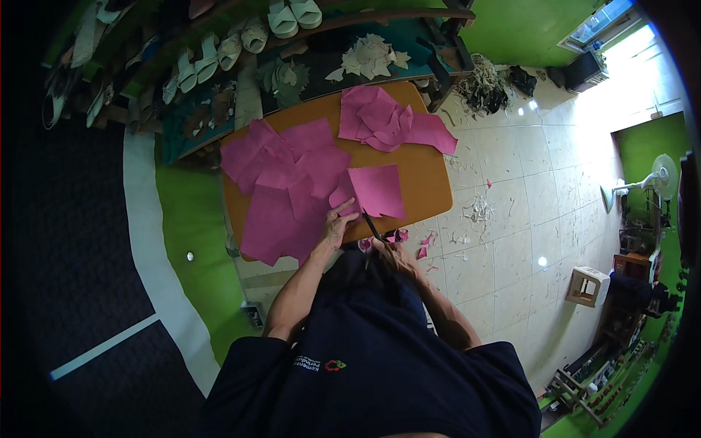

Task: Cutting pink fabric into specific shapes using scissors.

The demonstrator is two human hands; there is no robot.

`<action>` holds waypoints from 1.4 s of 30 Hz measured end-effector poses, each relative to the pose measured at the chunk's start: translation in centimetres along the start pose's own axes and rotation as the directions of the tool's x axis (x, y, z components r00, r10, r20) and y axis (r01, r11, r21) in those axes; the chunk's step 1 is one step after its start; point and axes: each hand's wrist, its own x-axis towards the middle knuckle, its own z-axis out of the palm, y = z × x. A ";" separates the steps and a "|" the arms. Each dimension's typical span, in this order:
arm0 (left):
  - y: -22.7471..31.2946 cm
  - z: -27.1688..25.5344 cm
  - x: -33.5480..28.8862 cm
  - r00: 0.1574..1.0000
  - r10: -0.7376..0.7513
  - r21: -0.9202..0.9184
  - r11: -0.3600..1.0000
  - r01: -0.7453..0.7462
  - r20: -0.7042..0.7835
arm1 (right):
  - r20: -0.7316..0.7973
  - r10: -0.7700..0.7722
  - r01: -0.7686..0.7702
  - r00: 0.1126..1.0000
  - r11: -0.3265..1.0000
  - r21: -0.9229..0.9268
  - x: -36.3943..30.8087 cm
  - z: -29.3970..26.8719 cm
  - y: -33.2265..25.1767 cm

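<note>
My right hand (394, 255) grips a pair of scissors (372, 227) at the near edge of the table. Their dark blades point up at a pink sheet (379, 190) with a ragged lower edge. My left hand (337, 225) holds that sheet beside the blades, its fingers partly on top of the pink material. To the left, several larger pink pieces (281, 219) overlap across the table. A heap of smaller pink cut pieces (376, 120) lies at the far right of the tabletop. The scissor handles are mostly hidden in my right hand.
The orange-brown table (427, 182) has rounded corners. Pink scraps (423, 248) and pale offcuts (478, 210) lie on the tiled floor to its right. Behind it, a shelf holds pale sandals (283, 20) and cream offcuts (370, 57). A plastic stool (588, 286) stands farther right.
</note>
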 end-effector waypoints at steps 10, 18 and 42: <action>1.0 -1.6 0.0 0.984 -0.033 0.249 0.968 -0.012 0.176 | 0.089 0.081 -0.078 0.993 0.996 -0.040 0.7 -1.3 -3.8; 1.2 -0.9 -0.2 0.979 -0.042 0.228 0.974 -0.005 0.199 | 0.044 0.121 -0.117 0.992 0.989 -0.086 1.4 -1.9 -3.4; 0.6 -2.5 -1.4 0.990 -0.005 0.231 0.972 -0.029 0.143 | 0.153 -0.240 0.258 0.959 0.960 -0.111 3.1 1.1 4.0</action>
